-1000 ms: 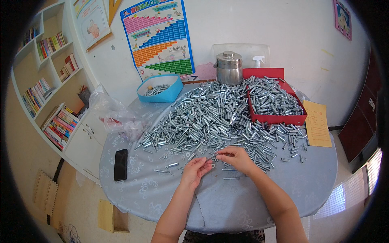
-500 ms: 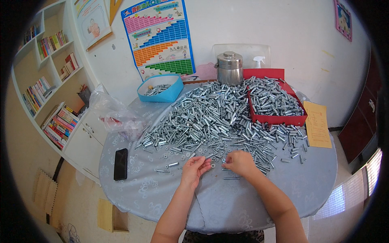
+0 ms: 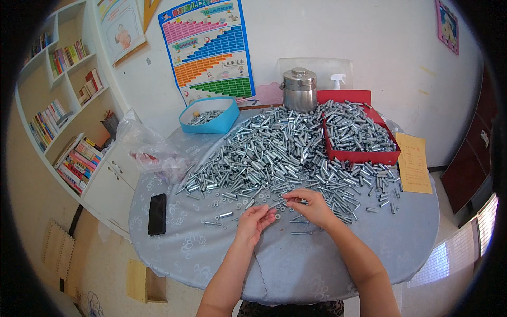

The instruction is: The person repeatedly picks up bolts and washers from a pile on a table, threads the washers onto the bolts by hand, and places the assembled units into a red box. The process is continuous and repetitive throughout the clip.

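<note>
A thin metal bolt (image 3: 272, 205) is pinched between the thumb and fingers of my left hand (image 3: 253, 224), slanting up toward the right. Just beyond its upper end, the thumb and forefinger of my right hand (image 3: 311, 207) are closed together; whatever they pinch is too small to make out. Loose flat washers (image 3: 278, 216) lie on the cloth around my fingertips. Behind both hands spreads a large heap of silvery metal sleeves and bolts (image 3: 264, 153). A single bolt (image 3: 301, 233) lies on the cloth below my right hand.
A red box (image 3: 362, 155) full of metal sleeves stands at the back right, beside a steel canister (image 3: 299, 91). At the back left are a blue fabric bin (image 3: 222, 122) and a clear plastic bag (image 3: 150, 145). A black phone (image 3: 157, 214) and yellow paper (image 3: 413, 164) lie toward the sides.
My right hand has moved up and left from the cloth, bringing its fingertips to the upper end of the bolt. My left hand has hardly moved.
</note>
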Demonstrator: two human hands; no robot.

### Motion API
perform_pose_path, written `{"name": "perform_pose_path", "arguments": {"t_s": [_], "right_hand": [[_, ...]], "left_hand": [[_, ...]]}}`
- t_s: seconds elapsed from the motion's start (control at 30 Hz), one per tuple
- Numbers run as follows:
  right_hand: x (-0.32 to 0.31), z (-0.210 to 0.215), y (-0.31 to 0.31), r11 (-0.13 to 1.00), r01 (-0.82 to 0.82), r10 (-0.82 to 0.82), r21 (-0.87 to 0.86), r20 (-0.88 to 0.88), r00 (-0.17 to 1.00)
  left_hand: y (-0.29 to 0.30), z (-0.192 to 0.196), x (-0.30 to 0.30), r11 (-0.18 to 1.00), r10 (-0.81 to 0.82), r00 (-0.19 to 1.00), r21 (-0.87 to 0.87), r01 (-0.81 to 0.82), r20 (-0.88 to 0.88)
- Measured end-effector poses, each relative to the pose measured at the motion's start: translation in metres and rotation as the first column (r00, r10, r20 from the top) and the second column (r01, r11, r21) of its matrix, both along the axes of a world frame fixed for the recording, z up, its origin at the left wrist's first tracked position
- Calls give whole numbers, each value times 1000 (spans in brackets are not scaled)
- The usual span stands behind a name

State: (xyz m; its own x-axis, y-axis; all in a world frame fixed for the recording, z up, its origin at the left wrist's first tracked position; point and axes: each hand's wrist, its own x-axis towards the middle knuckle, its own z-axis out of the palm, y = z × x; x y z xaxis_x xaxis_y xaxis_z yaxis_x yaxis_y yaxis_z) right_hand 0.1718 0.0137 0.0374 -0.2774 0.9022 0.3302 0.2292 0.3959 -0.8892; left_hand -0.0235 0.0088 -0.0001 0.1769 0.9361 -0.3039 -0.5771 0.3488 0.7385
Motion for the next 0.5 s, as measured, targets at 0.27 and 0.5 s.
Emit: {"name": "perform_pose_path", "arguments": {"t_s": [0.27,0.5], "right_hand": [[5,-6,2,1000,-22,25,-19,151,988],[-3,-4,-1,981,122,-104,-151,122,987]], "left_hand": [[-3,6,4,997,-17,995,72,24,-97],[-3,2,5,991,16,996,131,-5,-84]]}}
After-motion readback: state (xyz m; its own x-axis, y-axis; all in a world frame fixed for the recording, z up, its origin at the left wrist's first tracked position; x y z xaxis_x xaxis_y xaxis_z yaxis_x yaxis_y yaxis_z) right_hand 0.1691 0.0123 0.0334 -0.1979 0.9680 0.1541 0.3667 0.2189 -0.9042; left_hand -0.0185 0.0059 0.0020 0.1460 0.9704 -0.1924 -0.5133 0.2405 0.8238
